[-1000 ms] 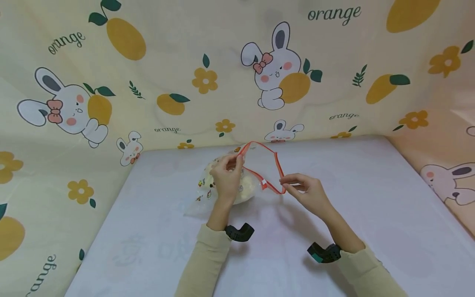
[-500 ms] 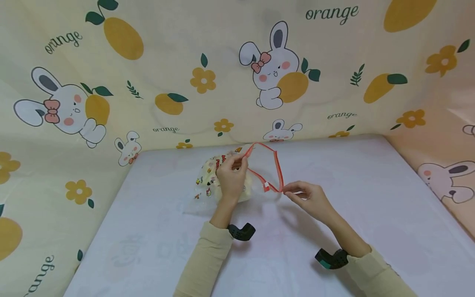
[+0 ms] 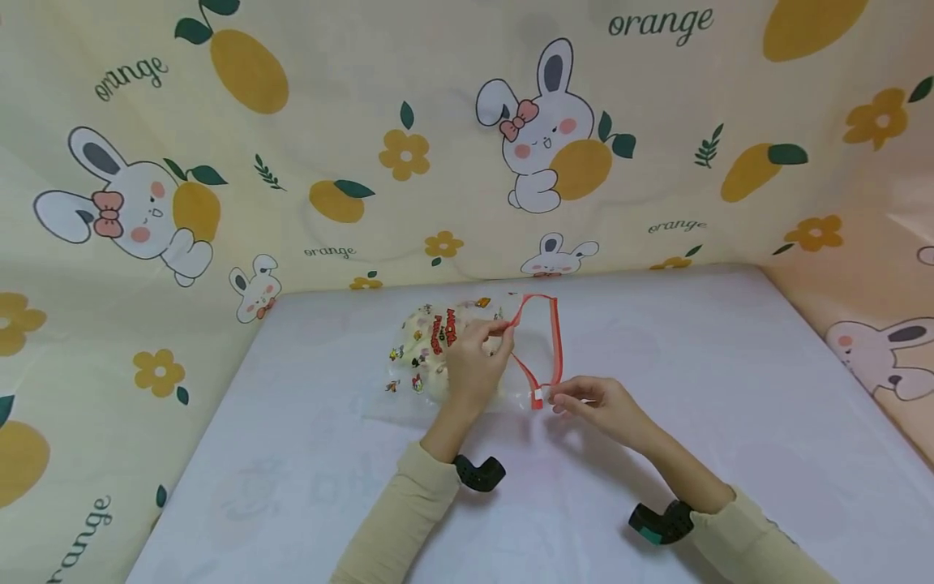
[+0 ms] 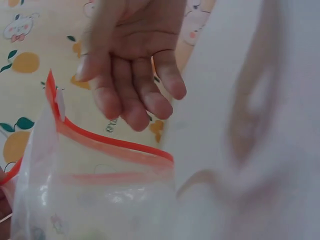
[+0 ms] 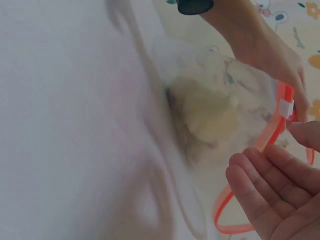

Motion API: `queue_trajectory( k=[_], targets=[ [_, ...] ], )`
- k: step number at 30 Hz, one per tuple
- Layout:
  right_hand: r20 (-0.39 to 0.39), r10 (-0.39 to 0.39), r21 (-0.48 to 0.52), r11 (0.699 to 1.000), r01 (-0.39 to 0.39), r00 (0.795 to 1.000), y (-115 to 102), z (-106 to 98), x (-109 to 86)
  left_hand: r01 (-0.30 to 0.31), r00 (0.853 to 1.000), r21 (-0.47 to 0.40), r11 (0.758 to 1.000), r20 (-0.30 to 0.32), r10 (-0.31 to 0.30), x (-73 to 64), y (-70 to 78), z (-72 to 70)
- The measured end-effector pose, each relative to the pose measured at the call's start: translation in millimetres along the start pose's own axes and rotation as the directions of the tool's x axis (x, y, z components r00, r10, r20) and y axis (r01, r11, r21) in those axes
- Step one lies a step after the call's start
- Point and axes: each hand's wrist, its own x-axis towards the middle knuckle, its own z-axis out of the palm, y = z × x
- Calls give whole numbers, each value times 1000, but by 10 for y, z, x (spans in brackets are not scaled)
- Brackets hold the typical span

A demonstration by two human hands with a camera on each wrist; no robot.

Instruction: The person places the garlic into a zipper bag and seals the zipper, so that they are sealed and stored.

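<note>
A clear zip bag [image 3: 409,345] printed with small cartoon figures and red letters lies on the table, something pale yellow [image 5: 210,117] inside it. Its mouth, edged by a red zip strip [image 3: 558,341], gapes toward the right. My left hand [image 3: 477,365] pinches the strip on one side of the mouth. At the strip's near end sits a white slider [image 3: 538,395]. Beside that slider is my right hand [image 3: 601,412]; both wrist views show its fingers [image 4: 135,115] loosely bent, holding nothing and apart from the bag.
A white cloth [image 3: 292,478] covers the table. Behind it and along both sides hangs a cream sheet [image 3: 452,65] printed with rabbits and oranges. Each wrist wears a black camera band [image 3: 480,474].
My left hand has shifted right and slightly down, carrying the strip and tipping the bag's mouth over. My right hand has left the mouth's corner and moved slightly down beside the slider.
</note>
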Motion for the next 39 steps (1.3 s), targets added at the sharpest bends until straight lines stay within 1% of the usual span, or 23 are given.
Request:
queue_trajectory(
  k=[5, 8, 14, 16, 20, 22, 24, 26, 29, 33, 35, 39],
  targets=[
    [79, 53, 90, 994, -60, 995, 17, 43, -32, -23, 998, 21, 1000, 63, 22, -73, 16, -8],
    [109, 71, 127, 988, -85, 992, 42, 66, -53, -27, 996, 26, 999, 84, 25, -124, 25, -25],
    [140, 73, 146, 985, -94, 987, 81, 87, -99, -40, 992, 43, 998, 124, 35, -238, 33, -108],
    [142, 80, 145, 984, -101, 987, 80, 92, -112, -49, 988, 48, 998, 150, 41, -280, 42, -153],
    [148, 105, 140, 982, -126, 983, 82, 104, -135, -71, 976, 23, 997, 206, 64, -365, 68, -251],
    [148, 119, 141, 980, -140, 982, 83, 108, -150, -99, 970, 13, 995, 223, 93, -409, 79, -291],
    [151, 130, 146, 978, -152, 980, 83, 110, -165, -144, 961, 6, 990, 239, 138, -450, 85, -322],
    [163, 135, 163, 973, -162, 977, 88, 111, -179, -202, 947, 13, 979, 257, 192, -489, 89, -343],
    [190, 140, 187, 967, -175, 972, 110, 116, -188, -288, 916, 29, 957, 301, 266, -546, 91, -368],
    [219, 144, 199, 962, -189, 965, 167, 139, -182, -342, 870, 53, 938, 396, 295, -627, 115, -411],
    [232, 148, 211, 957, -199, 961, 186, 150, -181, -365, 845, 47, 930, 437, 309, -656, 123, -426],
    [251, 161, 256, 940, -226, 955, 180, 168, -184, -422, 793, 6, 906, 486, 366, -690, 110, -432]
  ],
)
